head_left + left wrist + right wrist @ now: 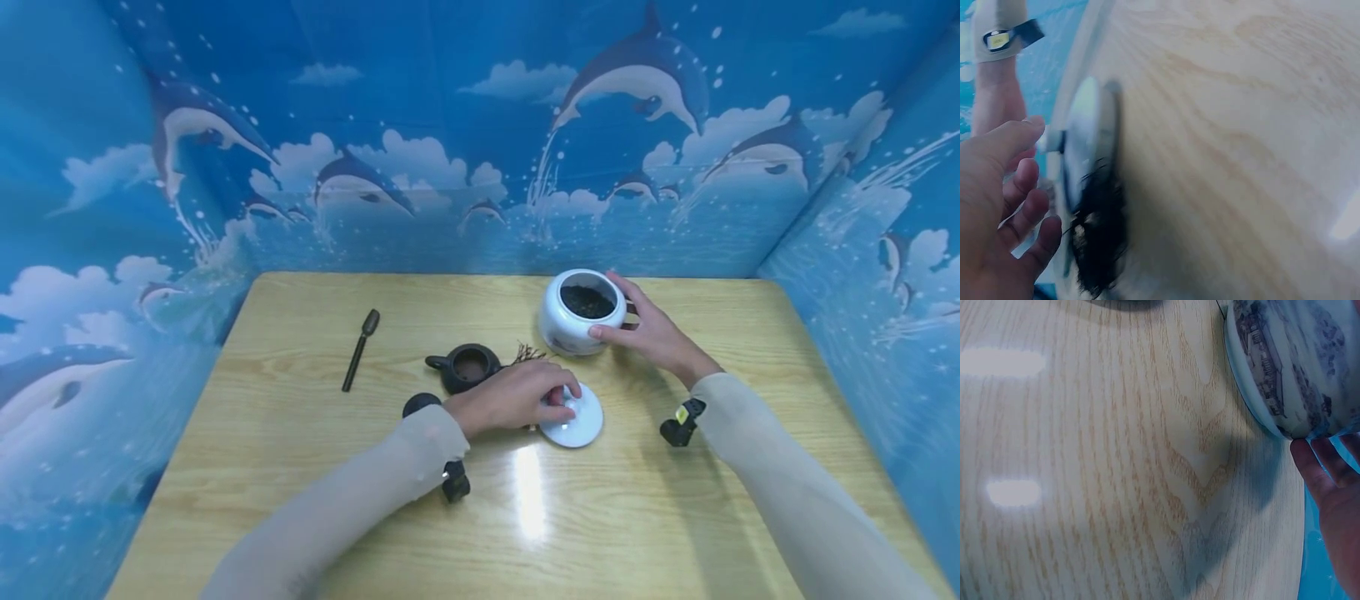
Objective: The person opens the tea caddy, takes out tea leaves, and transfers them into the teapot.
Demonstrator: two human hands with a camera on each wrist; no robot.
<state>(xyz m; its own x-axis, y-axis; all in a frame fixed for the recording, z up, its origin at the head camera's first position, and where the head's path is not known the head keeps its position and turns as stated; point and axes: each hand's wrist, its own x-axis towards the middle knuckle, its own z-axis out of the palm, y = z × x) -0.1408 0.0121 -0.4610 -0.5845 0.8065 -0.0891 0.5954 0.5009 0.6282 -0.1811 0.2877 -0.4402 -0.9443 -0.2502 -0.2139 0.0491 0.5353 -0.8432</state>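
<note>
A white porcelain jar (551, 321) with dark leaf-like contents stands near the table's back edge. My right hand (651, 335) grips its right side, thumb over the front of the rim. In the right wrist view, fingertips touch the jar's painted wall (1291, 362). A white lid (588, 423) lies on the table in front of the jar. Above it is my left hand (517, 396), thumb and bent fingers spread about the lid's knob (1052, 140) without closing on it. A dark wiry tangle (1100, 240) overlaps the lid in the left wrist view.
A small dark teapot (459, 377), open on top, stands left of my left hand. Partly behind the left cuff is a round dark object (420, 403). A slim dark scoop (358, 354) lies farther left. Dolphin-printed cloth (450, 225) walls the table's back and sides.
</note>
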